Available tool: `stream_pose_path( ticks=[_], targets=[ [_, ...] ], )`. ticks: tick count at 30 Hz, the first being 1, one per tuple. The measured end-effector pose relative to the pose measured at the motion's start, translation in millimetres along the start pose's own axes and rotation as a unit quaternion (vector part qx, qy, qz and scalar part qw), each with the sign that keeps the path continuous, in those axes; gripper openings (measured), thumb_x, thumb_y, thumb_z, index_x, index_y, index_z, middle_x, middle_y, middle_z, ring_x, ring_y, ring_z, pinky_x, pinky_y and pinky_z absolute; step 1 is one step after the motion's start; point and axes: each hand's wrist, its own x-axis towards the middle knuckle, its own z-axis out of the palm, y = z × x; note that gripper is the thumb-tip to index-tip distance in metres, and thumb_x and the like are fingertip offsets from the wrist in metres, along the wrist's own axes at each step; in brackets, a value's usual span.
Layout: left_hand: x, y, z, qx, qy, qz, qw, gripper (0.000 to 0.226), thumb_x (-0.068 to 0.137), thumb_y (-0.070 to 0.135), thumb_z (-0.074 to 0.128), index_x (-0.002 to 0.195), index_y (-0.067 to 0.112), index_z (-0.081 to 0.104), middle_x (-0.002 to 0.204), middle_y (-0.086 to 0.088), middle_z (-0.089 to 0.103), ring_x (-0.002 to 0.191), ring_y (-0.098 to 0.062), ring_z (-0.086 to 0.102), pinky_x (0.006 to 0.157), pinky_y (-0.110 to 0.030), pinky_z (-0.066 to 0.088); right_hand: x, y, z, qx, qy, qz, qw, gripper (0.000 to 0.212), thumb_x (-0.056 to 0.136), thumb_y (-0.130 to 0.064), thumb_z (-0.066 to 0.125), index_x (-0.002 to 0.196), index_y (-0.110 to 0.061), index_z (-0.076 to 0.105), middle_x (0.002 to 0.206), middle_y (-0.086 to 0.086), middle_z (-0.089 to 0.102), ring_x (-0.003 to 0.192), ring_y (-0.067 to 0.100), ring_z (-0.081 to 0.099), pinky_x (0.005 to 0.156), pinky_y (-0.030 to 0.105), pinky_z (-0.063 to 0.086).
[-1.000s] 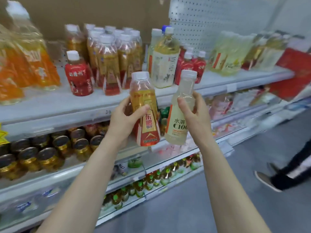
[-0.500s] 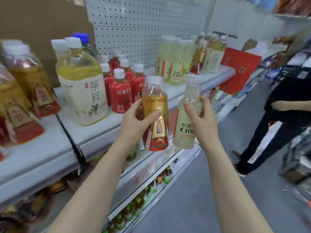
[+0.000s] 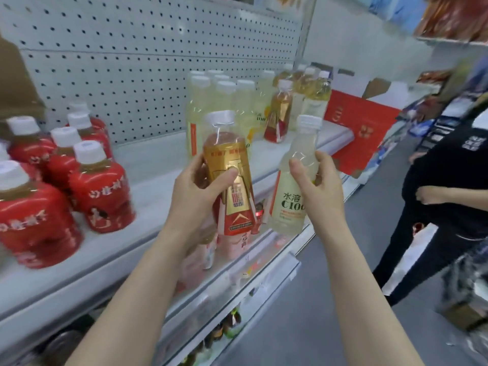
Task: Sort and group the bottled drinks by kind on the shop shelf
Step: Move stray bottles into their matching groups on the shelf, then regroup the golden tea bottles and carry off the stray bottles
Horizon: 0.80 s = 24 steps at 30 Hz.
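White shop shelf [image 3: 158, 159] carries red bottles [image 3: 100, 191] at left and pale yellow bottles [image 3: 224, 107] farther right. My left hand [image 3: 195, 194] grips a gold-and-red bottle [image 3: 232, 178]; my right hand [image 3: 319, 188] grips a pale C100 bottle [image 3: 289, 204]. Both are held side by side, near the shelf edge.

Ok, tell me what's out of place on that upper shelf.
One gold-and-red bottle stands alone on the shelf, between the pale yellow bottles and the white-labelled bottles. It matches the held gold bottle in the left hand, not its neighbours. Nothing looks spilled.
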Motion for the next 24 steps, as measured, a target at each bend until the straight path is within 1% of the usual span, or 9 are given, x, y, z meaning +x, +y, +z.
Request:
stream_pose_path(
  ticks=[3,4,5,6,8,10,15,20,24],
  targets=[
    [22,-10,29,0.002,0.065,0.01,0.998,0.051,0.074,0.028,0.076,0.123,0.022,0.062,0.098,0.007,0.076,0.094,-0.013,0.073,0.068,-0.02,0.057,51,18,-19,-0.007,-0.047,-0.021,0.999,0.057,0.08,-0.064,0.067,0.128,-0.037,0.053,0.104,-0.033,0.068,0.1,-0.008,0.066,0.093,0.035,0.056],
    [28,-14,37,0.003,0.085,0.014,0.996,0.053,0.073,0.031,0.077,0.123,0.022,0.063,0.1,0.006,0.076,0.097,-0.017,0.073,0.07,-0.022,0.058,68,21,-24,-0.015,-0.061,-0.033,0.997,0.056,0.08,-0.065,0.067,0.128,-0.042,0.051,0.106,-0.038,0.066,0.102,-0.011,0.063,0.094,0.033,0.055],
    [35,-17,42,0.01,0.105,0.02,0.994,0.052,0.073,0.033,0.079,0.121,0.023,0.063,0.102,0.005,0.075,0.099,-0.019,0.073,0.072,-0.024,0.059,84,24,-26,-0.023,-0.076,-0.046,0.996,0.057,0.079,-0.068,0.066,0.129,-0.046,0.049,0.11,-0.043,0.062,0.107,-0.013,0.06,0.095,0.032,0.053],
    [41,-19,45,0.019,0.122,0.029,0.992,0.048,0.074,0.034,0.082,0.118,0.026,0.064,0.102,0.006,0.075,0.1,-0.019,0.072,0.074,-0.027,0.059,101,26,-27,-0.025,-0.092,-0.057,0.994,0.061,0.079,-0.071,0.065,0.132,-0.049,0.047,0.118,-0.042,0.06,0.115,-0.011,0.058,0.099,0.033,0.052],
    [51,-24,49,0.034,0.156,0.041,0.986,0.039,0.076,0.034,0.08,0.112,0.03,0.065,0.101,0.007,0.075,0.1,-0.02,0.072,0.078,-0.033,0.06,132,29,-20,-0.02,-0.115,-0.075,0.99,0.07,0.08,-0.071,0.066,0.142,-0.044,0.046,0.139,-0.024,0.056,0.129,0.003,0.054,0.106,0.041,0.05],
    [58,-26,50,0.048,0.185,0.047,0.98,0.033,0.076,0.036,0.075,0.107,0.032,0.066,0.1,0.007,0.075,0.1,-0.02,0.072,0.079,-0.035,0.06,158,32,-6,-0.006,-0.136,-0.091,0.986,0.072,0.084,-0.065,0.067,0.146,-0.035,0.046,0.147,-0.012,0.054,0.133,0.008,0.052,0.107,0.046,0.049],
    [68,-26,41,0.079,0.206,0.058,0.974,0.037,0.074,0.037,0.076,0.11,0.031,0.066,0.102,0.007,0.075,0.099,-0.018,0.073,0.077,-0.032,0.061,202,40,39,0.018,-0.187,-0.089,0.978,0.074,0.09,-0.054,0.068,0.154,-0.028,0.04,0.156,-0.007,0.047,0.142,0.013,0.045,0.116,0.045,0.042],
    [71,-25,33,0.103,0.211,0.064,0.97,0.055,0.065,0.051,0.078,0.114,0.03,0.065,0.104,0.007,0.075,0.097,-0.013,0.072,0.073,-0.026,0.059,221,53,74,0.009,-0.202,-0.061,0.977,0.075,0.095,-0.046,0.068,0.157,-0.021,0.036,0.159,0.0,0.043,0.145,0.019,0.041,0.118,0.048,0.038],
    [71,-27,29,0.121,0.209,0.072,0.968,0.06,0.067,0.05,0.077,0.12,0.026,0.064,0.106,0.007,0.074,0.098,-0.011,0.072,0.073,-0.024,0.058,230,62,89,-0.005,-0.22,-0.055,0.974,0.076,0.097,-0.048,0.064,0.159,-0.019,0.033,0.163,0.002,0.039,0.147,0.022,0.039,0.119,0.049,0.036]
  ],
)
